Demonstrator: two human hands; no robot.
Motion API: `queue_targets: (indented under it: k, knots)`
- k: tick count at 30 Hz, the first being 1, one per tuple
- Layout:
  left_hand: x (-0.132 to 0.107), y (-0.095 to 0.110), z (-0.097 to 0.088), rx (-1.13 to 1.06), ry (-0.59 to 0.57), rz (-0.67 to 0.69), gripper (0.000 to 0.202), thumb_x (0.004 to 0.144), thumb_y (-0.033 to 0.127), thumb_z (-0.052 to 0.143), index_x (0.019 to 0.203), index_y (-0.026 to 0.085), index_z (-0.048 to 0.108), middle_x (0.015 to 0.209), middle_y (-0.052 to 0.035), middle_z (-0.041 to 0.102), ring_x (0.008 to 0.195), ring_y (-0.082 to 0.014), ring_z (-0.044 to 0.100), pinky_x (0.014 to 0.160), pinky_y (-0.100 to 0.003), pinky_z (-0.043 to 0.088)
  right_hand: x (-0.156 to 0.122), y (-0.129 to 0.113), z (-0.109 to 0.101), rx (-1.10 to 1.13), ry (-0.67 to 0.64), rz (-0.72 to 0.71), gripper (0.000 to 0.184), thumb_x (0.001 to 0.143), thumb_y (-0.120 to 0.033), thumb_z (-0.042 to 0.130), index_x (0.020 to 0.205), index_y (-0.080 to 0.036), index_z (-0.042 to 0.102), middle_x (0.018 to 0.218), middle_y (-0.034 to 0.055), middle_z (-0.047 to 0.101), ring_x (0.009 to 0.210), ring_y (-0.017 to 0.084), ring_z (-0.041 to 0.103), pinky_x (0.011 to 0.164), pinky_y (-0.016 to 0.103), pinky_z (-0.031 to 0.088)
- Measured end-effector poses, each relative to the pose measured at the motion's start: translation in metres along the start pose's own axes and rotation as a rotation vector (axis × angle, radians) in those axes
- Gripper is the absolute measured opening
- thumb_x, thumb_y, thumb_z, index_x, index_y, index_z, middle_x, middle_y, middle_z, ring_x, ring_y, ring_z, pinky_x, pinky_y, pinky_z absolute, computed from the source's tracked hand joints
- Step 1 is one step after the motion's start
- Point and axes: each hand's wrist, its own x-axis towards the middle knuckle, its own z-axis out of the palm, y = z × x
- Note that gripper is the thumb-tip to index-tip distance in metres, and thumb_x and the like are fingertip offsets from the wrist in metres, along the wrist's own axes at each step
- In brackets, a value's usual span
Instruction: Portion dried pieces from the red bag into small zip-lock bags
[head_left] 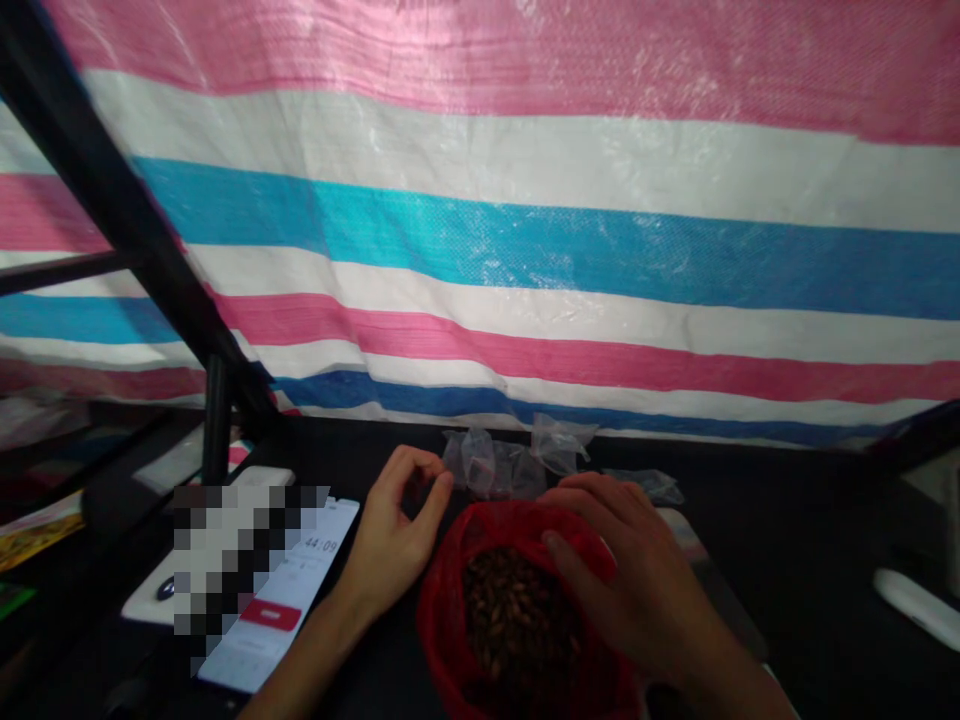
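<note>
A red plastic bag (450, 610) stands open at the bottom middle. Inside it lies a heap of small brown, elongated pieces (517, 610) that look like seeds or nuts. My right hand (630, 560) grips the bag's right rim, thumb over the inner side and fingers outside. Just left of the bag, my left hand (401, 525) is closed in a pinch, thumb tip against the curled fingers. Whatever it may hold is too small or hidden to tell. Behind the bag, beyond both hands, lie several small clear plastic bags (487, 465).
To the left, a phone (300, 590) with a lit screen lies by a white device (150, 590), partly pixelated. A flat clear-looking item (705, 560) lies under my right forearm. A white object (919, 610) sits far right on the black table (810, 530). Striped sheeting (562, 240) hangs behind.
</note>
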Motion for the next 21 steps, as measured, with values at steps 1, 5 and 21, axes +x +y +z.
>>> queue_targets:
  k: [1,5,21]
  knots:
    - [-0.004,0.004,-0.006,0.085,-0.117,0.026,0.019,0.095,0.039,0.054,0.087,0.022,0.059,0.085,-0.0016,0.061,0.081,-0.0211,0.062,0.075,-0.032,0.049,0.000,0.002,-0.004,-0.010,-0.069,0.022,0.020,0.092,-0.026,0.065,0.111,-0.027,0.069,0.110,0.0060,0.071,0.102,0.027,0.066,0.091,0.045,0.049]
    - [-0.030,0.014,-0.026,0.306,-0.419,-0.126,0.046,0.088,0.044,0.066,0.128,0.025,0.055,0.118,-0.0094,0.070,0.093,-0.0296,0.073,0.081,-0.038,0.051,-0.005,0.007,-0.016,0.034,-0.309,0.127,0.029,0.089,-0.020,0.067,0.116,-0.028,0.067,0.111,0.0054,0.072,0.100,0.026,0.069,0.089,0.041,0.052]
    - [-0.040,0.007,-0.033,0.169,-0.074,-0.126,0.051,0.092,0.049,0.058,0.136,0.026,0.051,0.126,-0.0102,0.057,0.096,-0.0260,0.069,0.077,-0.040,0.060,-0.008,-0.012,-0.028,0.214,0.179,-0.060,0.024,0.076,-0.004,0.048,0.085,-0.025,0.056,0.085,0.0002,0.058,0.075,0.017,0.060,0.064,0.028,0.047]
